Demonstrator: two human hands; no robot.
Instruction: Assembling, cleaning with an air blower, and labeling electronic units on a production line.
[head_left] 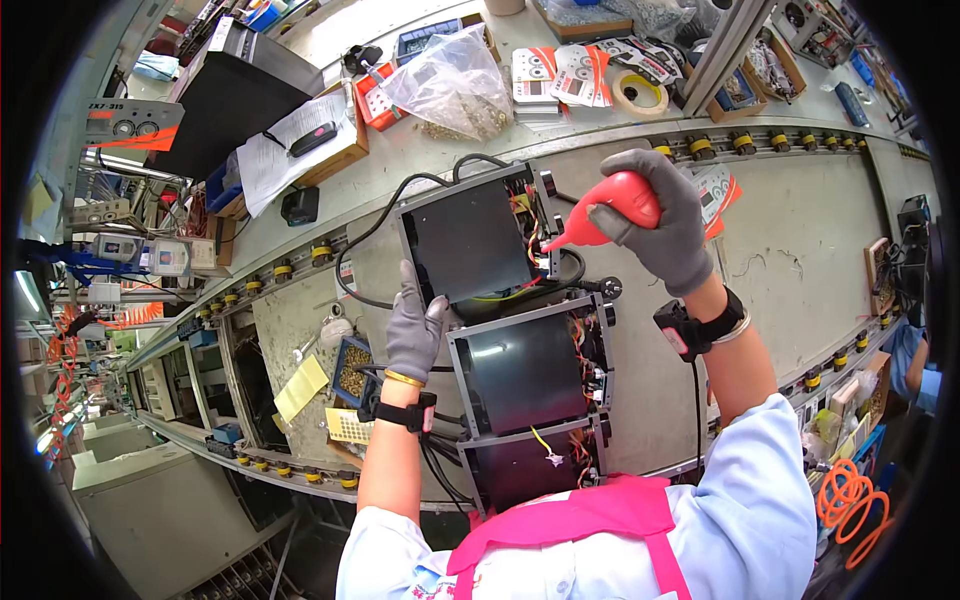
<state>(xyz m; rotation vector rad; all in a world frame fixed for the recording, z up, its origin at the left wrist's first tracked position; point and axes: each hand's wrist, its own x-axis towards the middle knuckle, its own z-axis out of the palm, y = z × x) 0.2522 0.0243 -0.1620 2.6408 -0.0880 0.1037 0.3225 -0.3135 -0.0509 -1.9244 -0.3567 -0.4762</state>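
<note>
In my right hand point(660, 225), gloved in grey, is a red squeeze bottle point(615, 205) with a narrow nozzle. Fingers and thumb wrap round its body. The nozzle tip points left at the wired front end of a dark metal box-shaped electrical unit point(470, 240); whether it touches cannot be told. Coloured wires point(528, 225) show along that end. My left hand point(413, 330), also gloved, rests at the unit's near left corner, its fingers stretched along the side and the thumb apart. Closer to me lie a second similar unit point(525, 375) and a third point(525, 470).
Yellow rollers point(703, 148) line both sides of the work surface. Black cables point(385, 215) loop beside the units. On the left are a blue bin of small brass-coloured parts point(352, 372) and yellow paper point(300, 388). A bag of hardware point(455, 85) and tape roll point(640, 93) lie beyond.
</note>
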